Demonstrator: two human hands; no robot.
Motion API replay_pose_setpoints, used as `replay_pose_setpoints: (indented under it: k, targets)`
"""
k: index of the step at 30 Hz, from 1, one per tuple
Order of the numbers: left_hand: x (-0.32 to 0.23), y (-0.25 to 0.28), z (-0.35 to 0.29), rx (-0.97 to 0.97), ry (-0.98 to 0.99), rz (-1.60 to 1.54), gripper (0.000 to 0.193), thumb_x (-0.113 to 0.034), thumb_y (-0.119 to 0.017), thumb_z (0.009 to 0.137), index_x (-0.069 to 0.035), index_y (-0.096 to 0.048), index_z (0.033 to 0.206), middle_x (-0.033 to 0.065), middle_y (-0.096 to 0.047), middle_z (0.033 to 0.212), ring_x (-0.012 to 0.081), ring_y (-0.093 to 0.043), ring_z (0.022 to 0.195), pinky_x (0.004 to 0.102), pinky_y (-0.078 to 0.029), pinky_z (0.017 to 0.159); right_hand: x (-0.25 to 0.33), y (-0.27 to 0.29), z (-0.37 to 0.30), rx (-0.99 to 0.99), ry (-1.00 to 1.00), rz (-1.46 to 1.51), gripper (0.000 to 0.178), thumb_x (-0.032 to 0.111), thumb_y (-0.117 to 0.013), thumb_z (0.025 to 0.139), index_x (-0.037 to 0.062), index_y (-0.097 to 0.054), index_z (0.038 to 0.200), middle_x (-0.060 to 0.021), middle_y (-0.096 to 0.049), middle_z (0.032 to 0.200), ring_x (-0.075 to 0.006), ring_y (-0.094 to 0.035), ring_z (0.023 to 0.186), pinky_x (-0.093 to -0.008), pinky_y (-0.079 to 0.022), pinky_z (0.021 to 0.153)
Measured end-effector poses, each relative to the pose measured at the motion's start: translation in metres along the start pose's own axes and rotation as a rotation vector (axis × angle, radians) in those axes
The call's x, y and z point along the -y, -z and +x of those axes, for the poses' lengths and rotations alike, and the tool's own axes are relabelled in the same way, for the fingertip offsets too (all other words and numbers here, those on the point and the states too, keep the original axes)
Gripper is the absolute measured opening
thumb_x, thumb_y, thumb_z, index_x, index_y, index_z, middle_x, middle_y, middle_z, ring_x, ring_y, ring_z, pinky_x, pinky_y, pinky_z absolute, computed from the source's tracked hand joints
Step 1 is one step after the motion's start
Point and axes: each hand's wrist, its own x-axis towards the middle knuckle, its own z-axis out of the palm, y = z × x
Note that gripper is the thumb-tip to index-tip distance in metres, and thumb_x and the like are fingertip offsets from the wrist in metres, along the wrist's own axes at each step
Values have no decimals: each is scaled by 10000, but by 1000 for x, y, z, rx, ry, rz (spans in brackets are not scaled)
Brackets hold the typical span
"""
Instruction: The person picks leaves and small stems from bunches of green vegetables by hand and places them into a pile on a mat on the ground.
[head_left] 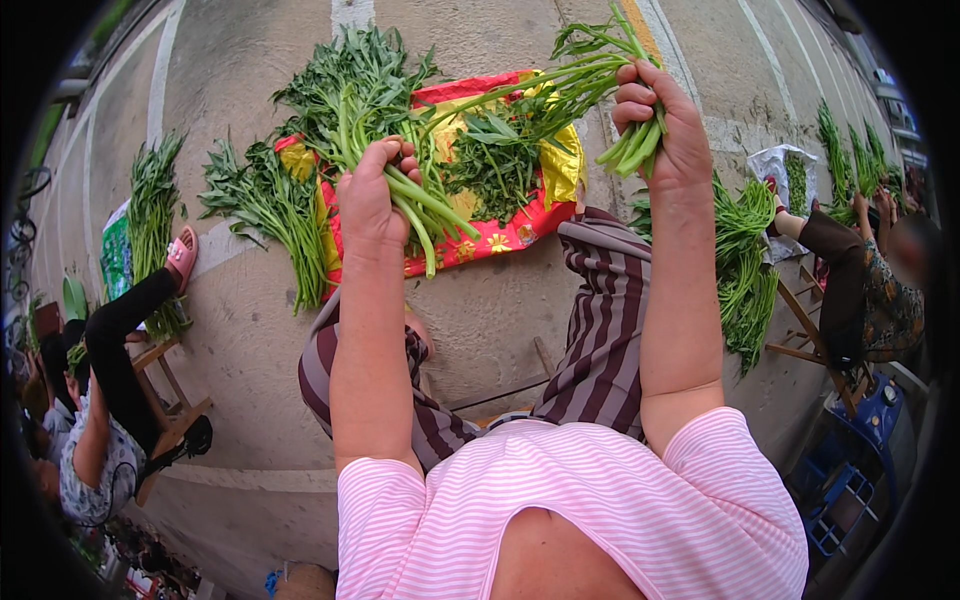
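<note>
My left hand (375, 195) is closed around a thick bunch of water spinach (438, 212), its cut stem ends pointing down to the right and its leaves spreading away from me. Raised higher on the right, my right hand (665, 125) grips a thinner bunch of water spinach (630, 150), with the pale stem ends below the fist and the leafy tops reaching left. Between and under them lies a red and gold patterned sheet (468, 250) on the ground, with loose leafy greens (495, 165) on it. My left fist partly hides the sheet's left side.
More bunches lie on the pavement to the left (290, 210) and right (745, 270). At the left, a person with a pink sandal (182, 258) sits on a wooden stool (165, 440). Another seated person (890, 290) handles greens at the right, near a blue vehicle (880, 410).
</note>
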Motion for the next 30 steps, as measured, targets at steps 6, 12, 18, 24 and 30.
replay_pose_setpoints:
  k: [6,12,18,24,30]
  targets:
    - [2,-6,-4,-73,-64,119,83,-42,-598,816,33,-619,847,96,-630,759,139,-587,584,257,-504,506,-2,2,2,-17,28,-35,139,64,-595,921,-39,-527,985,-64,-553,873,-46,-484,644,-178,-421,484]
    - [4,-4,-3,-93,-126,159,85,-46,-599,808,31,-612,841,94,-624,750,139,-585,578,260,-499,500,-5,-1,1,-33,72,-98,153,69,-607,912,-46,-535,982,-66,-559,870,-48,-485,648,-182,-420,486]
    - [-1,3,3,-78,-30,-25,78,-38,-592,812,25,-604,856,90,-615,736,140,-578,568,263,-500,501,-9,-5,0,-50,70,-126,144,75,-616,906,-40,-552,965,-58,-562,844,-48,-488,634,-184,-418,477]
    - [1,-11,-6,-146,-283,225,71,-39,-589,815,13,-604,862,73,-612,732,138,-581,576,268,-501,509,-8,-3,-2,-53,110,-179,141,78,-618,904,-38,-558,958,-51,-562,830,-46,-493,633,-181,-413,474]
    - [-2,-5,-3,-163,-223,228,75,-42,-590,813,14,-604,861,73,-615,737,132,-580,572,268,-502,511,-12,-16,-9,-72,168,-311,199,70,-568,943,-40,-522,1103,-74,-564,905,-34,-452,625,-171,-379,480]
